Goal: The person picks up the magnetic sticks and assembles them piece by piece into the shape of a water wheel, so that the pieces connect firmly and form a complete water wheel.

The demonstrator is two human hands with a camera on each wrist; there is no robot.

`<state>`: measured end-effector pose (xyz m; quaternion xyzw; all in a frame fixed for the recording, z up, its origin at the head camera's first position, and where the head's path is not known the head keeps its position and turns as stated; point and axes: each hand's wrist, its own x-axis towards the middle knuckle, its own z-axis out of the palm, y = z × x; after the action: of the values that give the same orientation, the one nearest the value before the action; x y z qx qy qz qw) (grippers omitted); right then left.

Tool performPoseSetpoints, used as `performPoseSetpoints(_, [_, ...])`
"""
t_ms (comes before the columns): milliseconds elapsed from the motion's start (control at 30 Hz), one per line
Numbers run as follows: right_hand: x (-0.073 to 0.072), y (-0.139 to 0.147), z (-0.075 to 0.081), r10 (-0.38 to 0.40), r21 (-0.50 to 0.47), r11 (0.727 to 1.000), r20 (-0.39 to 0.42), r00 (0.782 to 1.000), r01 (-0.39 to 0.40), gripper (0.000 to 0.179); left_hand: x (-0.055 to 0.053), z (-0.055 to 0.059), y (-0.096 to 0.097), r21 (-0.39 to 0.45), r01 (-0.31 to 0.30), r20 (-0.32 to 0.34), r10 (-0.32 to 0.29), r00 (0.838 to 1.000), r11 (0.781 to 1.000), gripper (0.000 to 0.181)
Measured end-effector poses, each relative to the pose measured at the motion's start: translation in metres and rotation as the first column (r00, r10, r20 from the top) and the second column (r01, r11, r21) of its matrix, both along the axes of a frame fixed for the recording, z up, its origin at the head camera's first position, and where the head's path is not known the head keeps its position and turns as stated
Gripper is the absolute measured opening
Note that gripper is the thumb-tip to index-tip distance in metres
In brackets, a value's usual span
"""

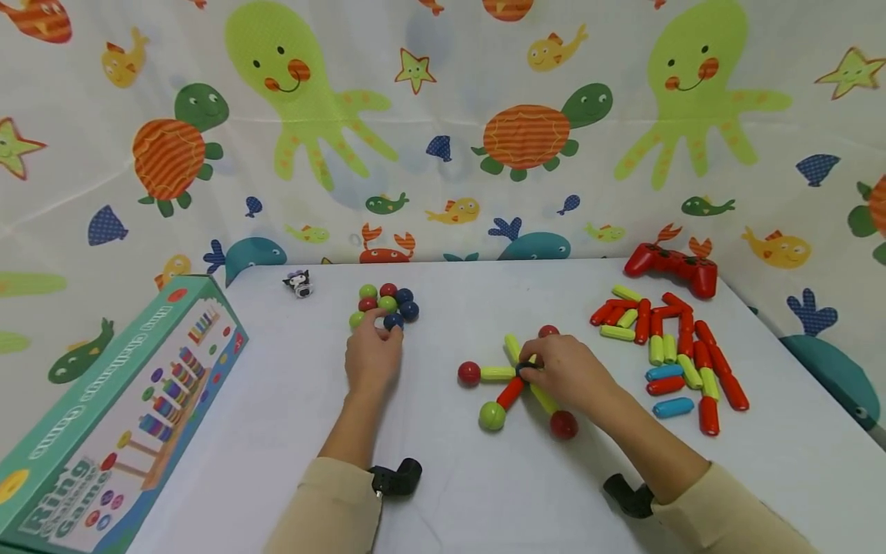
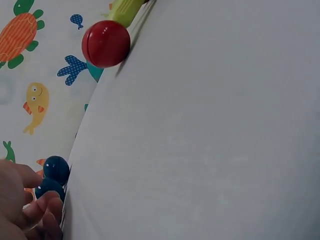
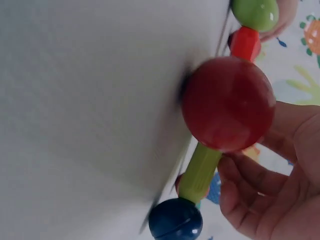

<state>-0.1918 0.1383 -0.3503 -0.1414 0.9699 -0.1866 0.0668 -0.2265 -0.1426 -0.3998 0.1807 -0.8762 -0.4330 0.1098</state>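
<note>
The right hand pinches the star of sticks and balls at its middle. The left hand has fingertips at a blue ball (whether clamped, I cannot tell), in the cluster left of and beyond the star.

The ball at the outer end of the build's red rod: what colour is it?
The ball is light green; the head view shows it best.
</note>
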Motion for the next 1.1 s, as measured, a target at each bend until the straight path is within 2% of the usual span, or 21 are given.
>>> performPoseSetpoints(133, [0.001, -0.006, -0.003, -0.019, 0.039, 0.999, -0.041, 0.999, 0.020, 0.026, -0.003, 0.000, -0.002, -0.058, 0.009, 0.034, -0.007, 0.999, 0.998, 0.050])
performPoseSetpoints(300, [0.002, -0.008, -0.003, -0.023, 0.063, 0.998, -0.068, 0.997, 0.027, 0.026, -0.002, -0.002, -0.002, -0.091, 0.050, 0.057, -0.045, 0.997, 0.995, 0.045])
performPoseSetpoints(367, [0.002, -0.007, -0.002, -0.006, 0.061, 0.998, -0.073, 0.997, 0.011, 0.025, 0.000, -0.003, -0.001, -0.094, 0.081, 0.060, -0.076, 0.995, 0.992, 0.042])
performPoseSetpoints(467, [0.002, -0.005, 0.000, 0.030, 0.049, 0.998, -0.078, 0.997, -0.026, 0.023, 0.003, -0.003, 0.004, -0.103, 0.163, 0.054, -0.158, 0.986, 0.981, 0.039])
performPoseSetpoints(567, [0.001, -0.002, 0.001, 0.070, 0.031, 0.997, -0.072, 0.995, -0.068, 0.021, 0.008, -0.004, 0.010, -0.112, 0.270, 0.040, -0.267, 0.963, 0.956, 0.036])
performPoseSetpoints(700, [-0.002, 0.002, 0.002, 0.117, 0.011, 0.993, -0.055, 0.992, -0.116, 0.021, 0.013, -0.003, 0.021, -0.104, 0.403, 0.053, -0.399, 0.915, 0.909, 0.031])
performPoseSetpoints(833, [-0.004, 0.004, 0.001, 0.137, -0.006, 0.991, -0.040, 0.990, -0.137, 0.021, 0.015, -0.002, 0.031, -0.091, 0.487, 0.072, -0.482, 0.873, 0.869, 0.027])
performPoseSetpoints(933, [-0.005, 0.003, 0.000, 0.132, -0.006, 0.991, -0.037, 0.991, -0.133, 0.020, 0.015, -0.001, 0.038, -0.095, 0.515, 0.076, -0.510, 0.857, 0.852, 0.027])
performPoseSetpoints(1100, [-0.004, -0.001, -0.002, 0.090, 0.015, 0.996, -0.052, 0.995, -0.090, 0.026, 0.011, 0.000, 0.047, -0.100, 0.526, 0.068, -0.522, 0.850, 0.844, 0.030])
